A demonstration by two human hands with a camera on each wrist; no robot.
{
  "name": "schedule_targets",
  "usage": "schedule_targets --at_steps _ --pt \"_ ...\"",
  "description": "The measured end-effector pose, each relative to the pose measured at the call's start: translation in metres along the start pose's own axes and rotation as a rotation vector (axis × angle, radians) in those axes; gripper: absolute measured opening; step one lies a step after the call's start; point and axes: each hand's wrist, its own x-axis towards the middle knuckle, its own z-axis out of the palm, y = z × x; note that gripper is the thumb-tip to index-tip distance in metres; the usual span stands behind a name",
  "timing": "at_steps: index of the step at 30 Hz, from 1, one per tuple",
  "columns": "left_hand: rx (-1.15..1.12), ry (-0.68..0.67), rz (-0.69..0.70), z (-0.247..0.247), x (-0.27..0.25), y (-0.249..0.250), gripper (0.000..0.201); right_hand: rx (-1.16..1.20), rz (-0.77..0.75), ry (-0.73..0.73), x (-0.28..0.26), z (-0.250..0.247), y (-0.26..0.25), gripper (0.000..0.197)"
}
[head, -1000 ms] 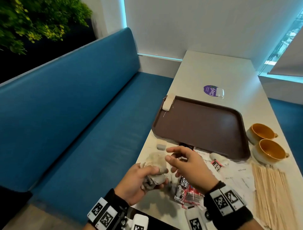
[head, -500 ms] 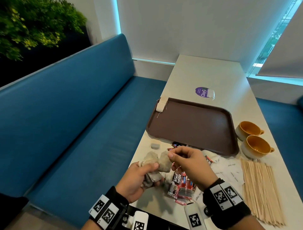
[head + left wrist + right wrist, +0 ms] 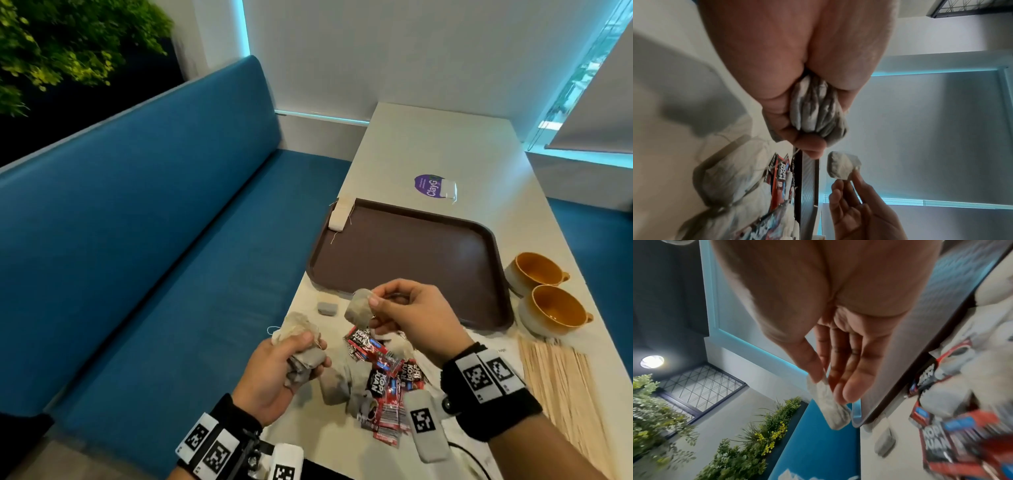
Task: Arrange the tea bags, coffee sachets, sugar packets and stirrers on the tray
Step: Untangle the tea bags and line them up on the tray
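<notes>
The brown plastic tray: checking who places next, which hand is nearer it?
Right. The right hand hovers at the brown plastic tray's near edge; the left hand is nearer the person, off its corner.

The right hand has risen from the pile toward the near edge of the tray. One second ago its fingers were curled just above the left hand's bundle with nothing visibly held. Half a second ago it was pinching a tea bag against that bundle. Now the tea bag hangs clear of the bundle, pinched by thumb and forefinger, well apart from the left hand. With the right hand lifted, more of the coffee sachets on the bench is exposed. The head view has also shifted across the three pictures.
</notes>
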Motion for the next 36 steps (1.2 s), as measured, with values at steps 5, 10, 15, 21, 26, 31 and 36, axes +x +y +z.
schedule_targets --at_steps 5,10,15,21,26,31,36 --pt "0.059 0.059 -0.039 -0.008 0.01 -0.002 0.017 -0.108 -0.098 0.125 0.067 -0.011 -0.012 0.003" --pt "0.063 0.074 -0.098 -0.013 0.019 -0.004 0.018 -0.243 -0.159 0.238 0.154 -0.018 -0.015 0.008" --pt "0.018 0.057 -0.133 -0.017 0.028 -0.003 0.021 -0.451 -0.09 0.082 0.206 0.002 0.0 0.009" --pt "0.169 -0.011 -0.154 -0.025 0.032 0.001 0.036 -0.397 0.051 -0.114 0.235 0.027 0.009 0.009" --pt "0.253 -0.012 -0.145 -0.026 0.031 0.001 0.031 -0.377 0.063 0.035 0.269 0.033 0.011 0.01" --pt "0.237 0.011 -0.146 -0.025 0.03 0.002 0.028 -0.318 0.044 0.143 0.281 0.034 0.014 0.011" --pt "0.257 0.01 -0.143 -0.023 0.031 0.004 0.03 -0.293 -0.051 0.148 0.274 0.036 0.012 0.024"
